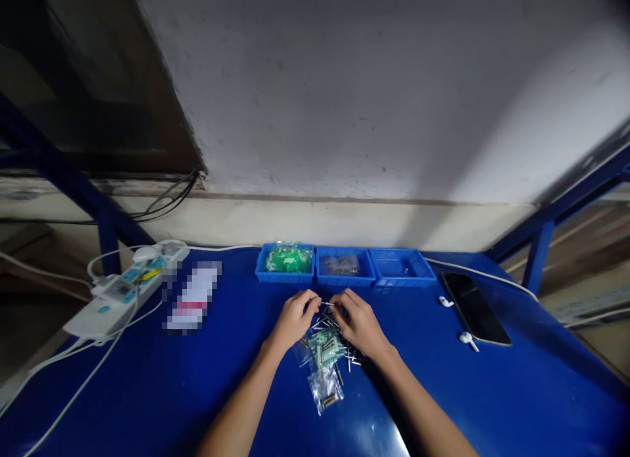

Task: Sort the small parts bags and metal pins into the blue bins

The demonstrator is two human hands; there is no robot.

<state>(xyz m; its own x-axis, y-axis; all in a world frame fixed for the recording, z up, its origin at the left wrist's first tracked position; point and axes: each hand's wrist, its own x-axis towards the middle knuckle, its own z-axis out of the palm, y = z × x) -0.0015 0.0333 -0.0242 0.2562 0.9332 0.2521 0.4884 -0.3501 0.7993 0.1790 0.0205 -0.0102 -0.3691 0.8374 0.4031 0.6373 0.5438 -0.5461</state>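
Note:
A thin silvery metal pin [327,304] spans the gap between my two hands, just above the blue table. At its left end, my left hand [296,317] is closed in a pinch. The fingers of my right hand [361,322] pinch its other end. Below them lies a loose pile of similar metal pins [350,361], partly hidden by my right hand. Pale green plastic pieces [329,345] are mixed in with the pile. On its near side rests a small clear plastic bag [323,391] with brownish metal pieces inside.
Three blue bins stand at the back: the left bin [259,277] holds green bagged pieces, the middle bin [344,282] clear bags, the right bin [404,282] a tiny piece. A phone [476,309] and white earbuds [466,339] lie right; a power strip [123,293] with cables lies left.

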